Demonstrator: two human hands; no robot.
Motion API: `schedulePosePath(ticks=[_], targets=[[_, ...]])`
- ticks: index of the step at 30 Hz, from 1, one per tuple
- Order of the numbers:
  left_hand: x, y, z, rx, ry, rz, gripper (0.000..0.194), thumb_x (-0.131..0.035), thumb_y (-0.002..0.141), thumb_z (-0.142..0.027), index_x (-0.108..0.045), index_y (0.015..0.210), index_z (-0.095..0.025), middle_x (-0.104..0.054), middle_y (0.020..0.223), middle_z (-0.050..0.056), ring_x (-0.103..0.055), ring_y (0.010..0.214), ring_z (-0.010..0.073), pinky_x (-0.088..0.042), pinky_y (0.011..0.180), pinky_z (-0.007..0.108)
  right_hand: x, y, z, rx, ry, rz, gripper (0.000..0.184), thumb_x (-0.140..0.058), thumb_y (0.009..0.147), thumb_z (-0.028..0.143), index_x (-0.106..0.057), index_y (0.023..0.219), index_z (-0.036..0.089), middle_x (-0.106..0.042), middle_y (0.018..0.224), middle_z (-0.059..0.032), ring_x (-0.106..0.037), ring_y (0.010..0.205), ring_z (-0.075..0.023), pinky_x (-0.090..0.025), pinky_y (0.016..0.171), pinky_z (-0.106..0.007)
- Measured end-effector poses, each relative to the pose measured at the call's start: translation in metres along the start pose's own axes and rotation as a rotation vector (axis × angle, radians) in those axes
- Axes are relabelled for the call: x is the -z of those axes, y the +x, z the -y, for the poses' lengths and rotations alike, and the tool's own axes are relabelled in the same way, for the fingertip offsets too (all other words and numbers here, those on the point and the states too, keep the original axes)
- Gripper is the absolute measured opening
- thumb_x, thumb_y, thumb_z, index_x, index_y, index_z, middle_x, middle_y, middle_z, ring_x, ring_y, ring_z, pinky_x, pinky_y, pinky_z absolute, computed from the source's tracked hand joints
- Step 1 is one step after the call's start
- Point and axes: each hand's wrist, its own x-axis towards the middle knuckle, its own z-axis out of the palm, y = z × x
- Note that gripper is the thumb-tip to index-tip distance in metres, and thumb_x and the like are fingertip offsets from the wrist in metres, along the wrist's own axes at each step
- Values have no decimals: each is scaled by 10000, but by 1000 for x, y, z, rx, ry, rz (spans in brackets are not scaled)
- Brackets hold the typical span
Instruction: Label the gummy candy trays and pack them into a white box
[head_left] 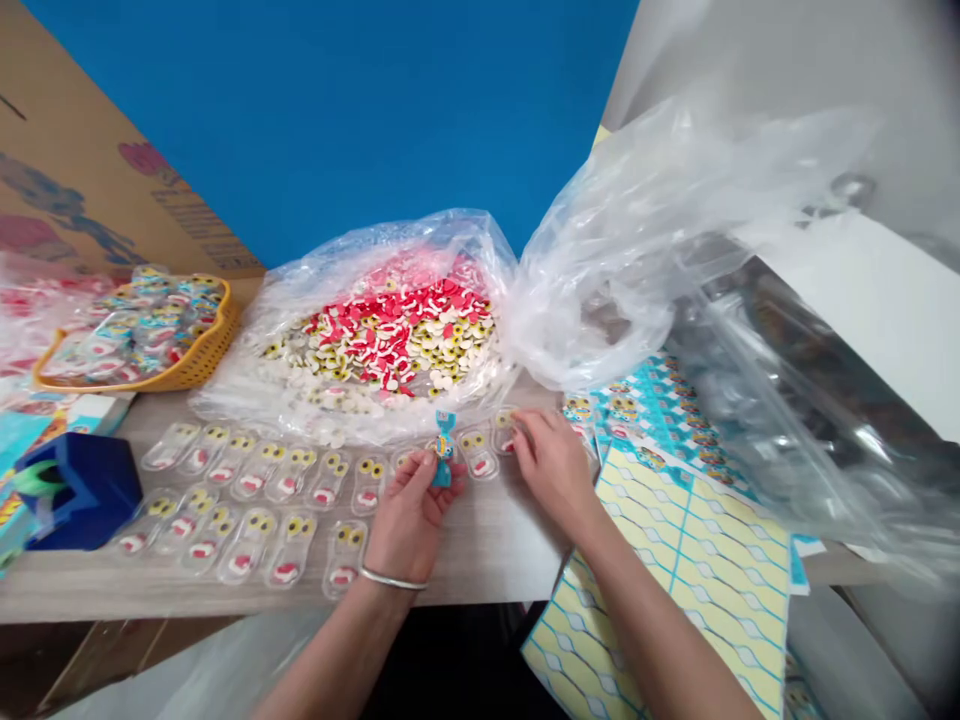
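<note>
Your left hand [409, 522], with a metal bangle [393, 579] on the wrist, is closed and pinches a small blue-wrapped packet [444, 450] between thumb and fingers, just above the wooden table [487, 555]. The fingertips [521, 425] of your right hand [553, 472] lie on a clear packet of eye-shaped sweets [504, 428], but I cannot tell if they grip it. Rows of similar clear packets [255, 510] lie on the table, a big plastic bag [352, 395] of red, white and yellow sweets [397, 340] is just behind them, and printed yellow sheets [697, 560] lie to your right.
</note>
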Motion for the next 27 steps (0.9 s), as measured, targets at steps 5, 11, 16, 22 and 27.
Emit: schedulePosePath(ticks=[5, 11, 16, 22, 27], targets=[[9, 2, -6, -61, 36, 7, 274, -815, 698, -323, -629, 824, -169, -710, 843, 18, -673, 800, 151, -532, 724, 262, -17, 18, -26, 53, -235, 126, 219, -603, 870, 180, -654, 1084, 173, -665, 1087, -137, -540, 1026, -301, -443, 878, -433], [9, -11, 0, -13, 97, 15, 313, -833, 660, -363, -641, 810, -167, -676, 767, -8, -642, 683, 126, -512, 689, 253, -5, -38, -13, 64, -244, 182, 229, -621, 877, 246, -640, 1099, 191, -663, 1098, -117, -544, 1010, -302, -449, 877, -458], [8, -21, 13, 14, 259, 123, 264, -766, 732, -373, -609, 784, -166, -587, 639, -38, -519, 545, 79, -413, 547, 202, 0, -81, -1, 53, -133, 144, 254, -602, 891, 265, -635, 1132, 192, -648, 1149, -133, -564, 1044, -296, -466, 914, -485], [17, -29, 23, 27, 713, 315, 264, -676, 802, -418, -589, 757, -173, -522, 571, -48, -454, 502, 83, -359, 506, 197, 30, -93, 3, -131, 148, -25, 263, -448, 966, 226, -621, 1164, 220, -655, 1151, -102, -579, 1098, -251, -474, 952, -437], [13, -34, 23, -55, 991, 481, 216, -614, 846, -371, -620, 739, -184, -528, 591, -32, -468, 532, 109, -363, 522, 212, 34, -107, 16, -245, 346, 127, 228, -588, 909, 314, -643, 1119, 245, -695, 1048, -57, -638, 968, -230, -511, 849, -358]])
